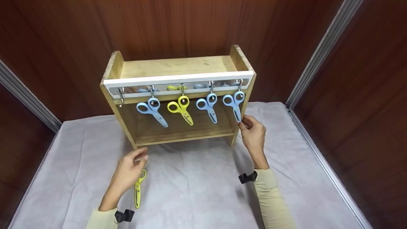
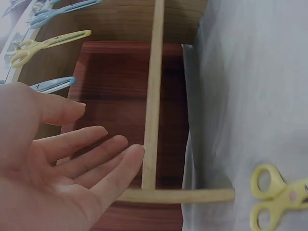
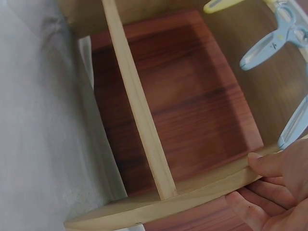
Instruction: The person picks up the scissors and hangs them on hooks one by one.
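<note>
A wooden rack (image 1: pixel 178 66) bears a white front rail with metal hooks. Blue scissors (image 1: pixel 152 111), yellow scissors (image 1: pixel 181 109), another blue pair (image 1: pixel 208 106) and a last blue pair (image 1: pixel 234 103) hang there by their handles. At the far left, the hook (image 1: pixel 120 97) is bare. My right hand (image 1: pixel 253 135) holds the edge of the rack's right side panel (image 3: pixel 192 204), thumb on the inner face and fingers outside. Beside the lower left corner, my left hand (image 1: pixel 128 168) has loosely bent fingers and holds nothing. Below it lie yellow scissors (image 1: pixel 137 190), handles partly hidden.
A pale cloth (image 1: pixel 197 190) covers the table under the rack. Reddish-brown wood panels (image 1: pixel 178 28) stand behind and at both sides, with metal strips (image 1: pixel 324 47) at the corners. A wooden crossbar (image 2: pixel 153 96) joins the rack's side panels low down.
</note>
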Available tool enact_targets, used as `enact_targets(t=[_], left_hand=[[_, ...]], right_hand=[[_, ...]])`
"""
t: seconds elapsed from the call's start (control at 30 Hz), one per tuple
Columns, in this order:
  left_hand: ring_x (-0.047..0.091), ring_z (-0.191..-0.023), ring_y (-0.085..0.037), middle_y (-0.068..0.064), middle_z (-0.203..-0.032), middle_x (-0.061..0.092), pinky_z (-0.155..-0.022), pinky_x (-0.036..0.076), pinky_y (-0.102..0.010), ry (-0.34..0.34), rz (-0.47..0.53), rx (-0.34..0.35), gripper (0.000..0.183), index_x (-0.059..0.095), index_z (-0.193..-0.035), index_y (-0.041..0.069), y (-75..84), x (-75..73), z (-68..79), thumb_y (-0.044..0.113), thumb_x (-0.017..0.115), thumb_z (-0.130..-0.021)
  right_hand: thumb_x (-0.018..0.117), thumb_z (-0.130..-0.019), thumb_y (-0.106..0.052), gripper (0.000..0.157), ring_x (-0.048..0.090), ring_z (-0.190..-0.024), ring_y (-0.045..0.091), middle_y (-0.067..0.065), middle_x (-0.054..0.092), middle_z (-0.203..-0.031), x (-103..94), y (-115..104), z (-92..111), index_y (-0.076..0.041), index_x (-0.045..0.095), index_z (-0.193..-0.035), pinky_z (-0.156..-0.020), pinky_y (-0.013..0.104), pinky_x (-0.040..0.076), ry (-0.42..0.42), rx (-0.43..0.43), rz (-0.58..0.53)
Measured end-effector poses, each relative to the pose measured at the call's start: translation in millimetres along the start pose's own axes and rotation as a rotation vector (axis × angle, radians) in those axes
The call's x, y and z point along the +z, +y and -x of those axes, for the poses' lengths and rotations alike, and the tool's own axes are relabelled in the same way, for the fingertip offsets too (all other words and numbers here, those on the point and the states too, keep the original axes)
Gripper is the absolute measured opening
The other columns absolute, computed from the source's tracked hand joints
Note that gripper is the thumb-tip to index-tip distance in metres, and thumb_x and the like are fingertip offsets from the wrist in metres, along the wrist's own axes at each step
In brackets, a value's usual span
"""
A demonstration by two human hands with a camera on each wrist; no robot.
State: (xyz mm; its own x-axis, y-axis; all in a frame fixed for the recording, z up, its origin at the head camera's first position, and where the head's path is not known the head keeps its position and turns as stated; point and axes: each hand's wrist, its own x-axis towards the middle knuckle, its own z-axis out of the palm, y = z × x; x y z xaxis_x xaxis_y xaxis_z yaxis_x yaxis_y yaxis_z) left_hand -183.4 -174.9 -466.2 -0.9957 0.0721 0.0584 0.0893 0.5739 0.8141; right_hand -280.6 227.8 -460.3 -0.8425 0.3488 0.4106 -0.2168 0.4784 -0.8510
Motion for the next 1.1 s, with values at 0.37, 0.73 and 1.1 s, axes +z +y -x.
enact_targets(t=[0.37,0.73,1.1], left_hand=[[0.054,-0.127,-0.046,-0.028,-0.140,0.054,-0.104,0.046,-0.057,0.069,-0.312,0.040,0.047,0.051,-0.139,-0.004,-30.7,17.0,22.9,0.016,0.056,-0.097],[0.057,-0.116,-0.055,-0.035,-0.137,0.052,-0.088,0.055,-0.059,0.113,-0.529,0.029,0.044,0.052,-0.133,-0.011,-53.4,31.6,35.6,0.013,0.055,-0.096],[0.041,-0.125,-0.066,-0.050,-0.133,0.043,-0.105,0.040,-0.066,0.147,-0.668,0.023,0.057,0.044,-0.130,-0.025,-79.1,49.1,37.7,0.014,0.059,-0.092]], right_hand=[[0.070,-0.086,-0.007,0.025,0.075,-0.095,0.023,0.013,0.076,-0.105,-1.8,-2,2,-0.006,0.073,-0.110,-0.083,0.033,0.060,-0.003,-0.011,0.033],[0.070,-0.086,-0.007,0.024,0.075,-0.094,0.023,0.012,0.076,-0.105,-0.6,-3,1,-0.006,0.074,-0.110,-0.083,0.033,0.060,0.006,-0.004,0.035],[0.070,-0.086,-0.007,0.023,0.074,-0.093,0.022,0.013,0.077,-0.103,-1.1,-2,1,-0.005,0.074,-0.108,-0.083,0.036,0.060,0.000,0.002,0.046]])
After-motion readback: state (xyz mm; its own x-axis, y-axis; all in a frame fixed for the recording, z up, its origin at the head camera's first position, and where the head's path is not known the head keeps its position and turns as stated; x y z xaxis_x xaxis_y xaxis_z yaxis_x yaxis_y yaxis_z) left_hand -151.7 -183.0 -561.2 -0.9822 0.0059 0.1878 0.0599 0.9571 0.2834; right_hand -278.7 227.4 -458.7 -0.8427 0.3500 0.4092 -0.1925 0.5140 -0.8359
